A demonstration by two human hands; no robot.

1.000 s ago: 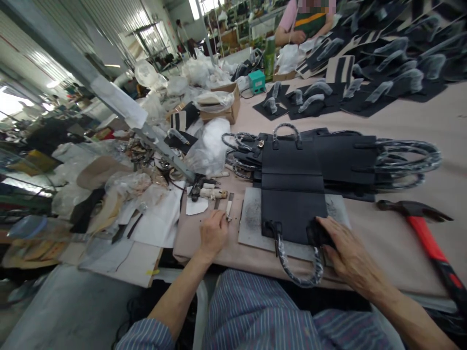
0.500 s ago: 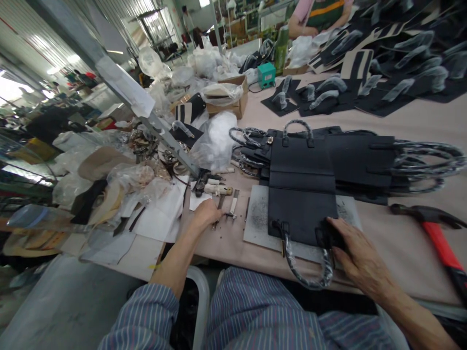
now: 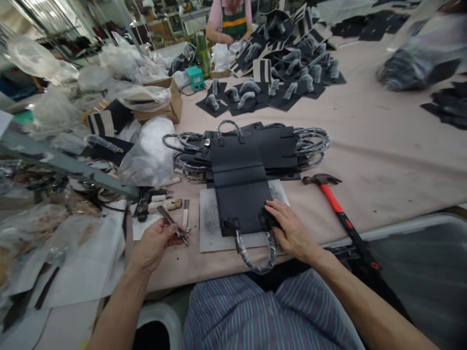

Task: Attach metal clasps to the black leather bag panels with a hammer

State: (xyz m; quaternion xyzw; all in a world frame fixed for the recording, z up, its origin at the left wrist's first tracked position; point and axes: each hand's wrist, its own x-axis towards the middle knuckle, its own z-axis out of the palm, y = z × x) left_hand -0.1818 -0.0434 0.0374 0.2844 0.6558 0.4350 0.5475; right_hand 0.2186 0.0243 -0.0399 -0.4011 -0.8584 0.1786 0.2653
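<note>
My left hand (image 3: 155, 241) is closed on a slim metal tool (image 3: 168, 217), raised a little over the table left of the grey board. A black leather bag panel (image 3: 242, 199) lies unfolded, its lower half on the grey board (image 3: 209, 228). One plastic-wrapped handle (image 3: 255, 266) hangs toward me over the table's front edge. At the panel's lower right corner, my right hand (image 3: 292, 231) holds the edge near the handle's base, with fingertips on top and the thumb below. Another metal tool (image 3: 186, 213) lies between my left hand and the board.
A red-handled hammer (image 3: 332, 194) lies to the right. Stacked black bag pieces (image 3: 279, 148) sit behind the panel. Plastic bags (image 3: 149, 150), a cardboard box (image 3: 175, 99) and a metal post (image 3: 65, 163) stand left. Beyond a teal box (image 3: 196, 78), a person (image 3: 229, 22) works.
My left hand has picked up the slim metal tool from the table. My right hand stays at the panel's corner. The view has turned to the right.
</note>
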